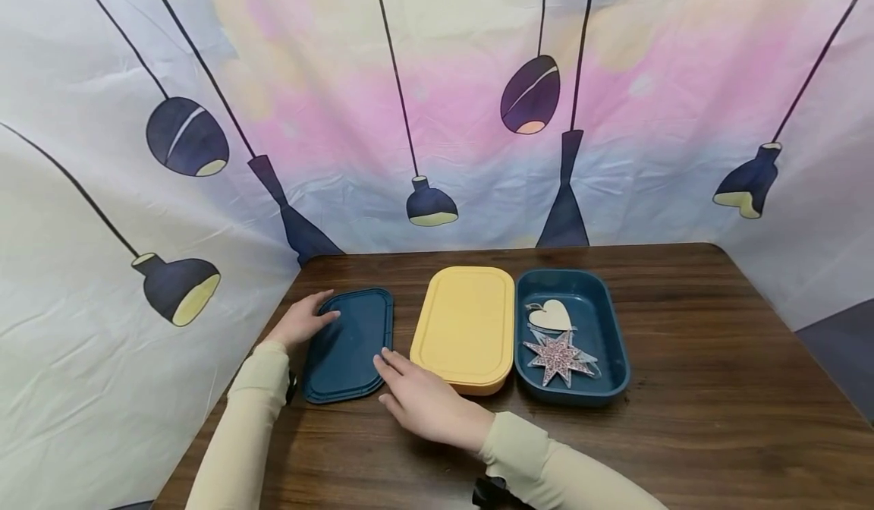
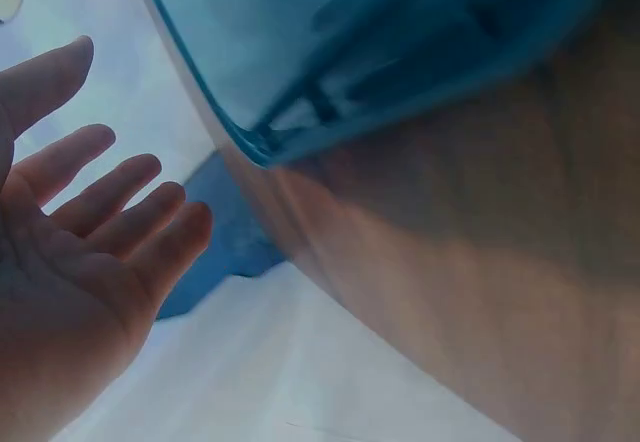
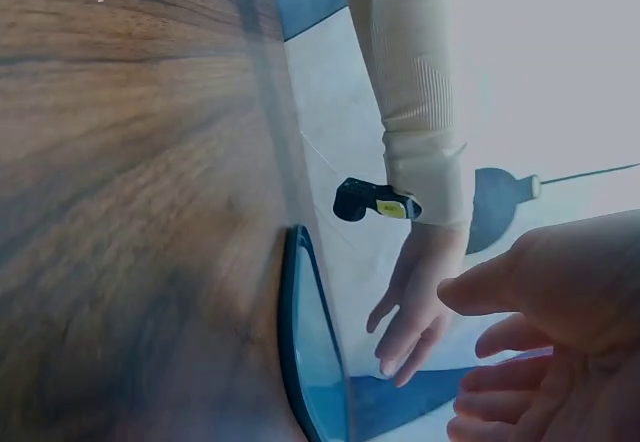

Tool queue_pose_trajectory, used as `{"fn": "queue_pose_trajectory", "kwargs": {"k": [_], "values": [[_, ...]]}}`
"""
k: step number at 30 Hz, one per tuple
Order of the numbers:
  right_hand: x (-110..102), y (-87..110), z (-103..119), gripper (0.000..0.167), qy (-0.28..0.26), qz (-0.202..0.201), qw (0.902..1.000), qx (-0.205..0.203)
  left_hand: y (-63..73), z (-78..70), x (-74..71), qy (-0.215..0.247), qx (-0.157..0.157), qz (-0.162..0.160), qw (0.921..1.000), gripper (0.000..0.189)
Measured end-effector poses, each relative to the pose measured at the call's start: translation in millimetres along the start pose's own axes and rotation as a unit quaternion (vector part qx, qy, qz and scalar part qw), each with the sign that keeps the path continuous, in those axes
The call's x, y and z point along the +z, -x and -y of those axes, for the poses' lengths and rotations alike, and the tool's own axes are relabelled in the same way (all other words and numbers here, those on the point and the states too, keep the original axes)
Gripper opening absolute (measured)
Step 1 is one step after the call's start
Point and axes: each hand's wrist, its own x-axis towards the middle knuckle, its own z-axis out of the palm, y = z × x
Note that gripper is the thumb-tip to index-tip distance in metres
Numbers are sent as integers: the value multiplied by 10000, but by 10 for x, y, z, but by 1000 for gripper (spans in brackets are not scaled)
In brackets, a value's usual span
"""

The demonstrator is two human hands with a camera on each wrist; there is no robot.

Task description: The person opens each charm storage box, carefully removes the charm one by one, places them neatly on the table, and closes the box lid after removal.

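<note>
A dark blue rectangular lid (image 1: pixel 350 343) lies on the left part of the table. Over its left edge is my left hand (image 1: pixel 303 322), fingers extended and apart; in the left wrist view the same hand (image 2: pixel 100 252) holds nothing. My right hand (image 1: pixel 433 404) hovers by the lid's lower right corner, its fingers fairly straight. The right wrist view shows this hand (image 3: pixel 560 332) with nothing in its grasp, and the lid's rim (image 3: pixel 295 332) beside it. Whether either hand touches the lid, I cannot tell.
A box with a yellow lid (image 1: pixel 464 324) stands right of the blue lid. Against it sits an uncovered blue box (image 1: pixel 601 313) holding a pale heart ornament (image 1: pixel 551 316) and a glittery pink star (image 1: pixel 558 357) over another star. A printed cloth (image 1: pixel 328 77) hangs behind the wooden table (image 1: pixel 717 388).
</note>
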Motion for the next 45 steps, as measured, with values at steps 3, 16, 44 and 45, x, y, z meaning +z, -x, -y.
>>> {"fn": "queue_pose_trajectory", "kwargs": {"k": [3,16,44,45], "values": [[-72,82,-61,54,94,-152,9998,-8,-85,-98,4,-41,228,-66,9997,66],[-308,457,-466,51,-237,-412,9989,25,-422,-671,187,208,1008,65,9947,68],[-425,1041,-1188,37,155,-466,9932,-1059,-765,-1291,631,944,1246,319,9872,55],[-416,1047,-1209,37,217,-506,9916,-1171,-765,-1304,646,956,1259,343,9868,55]]}}
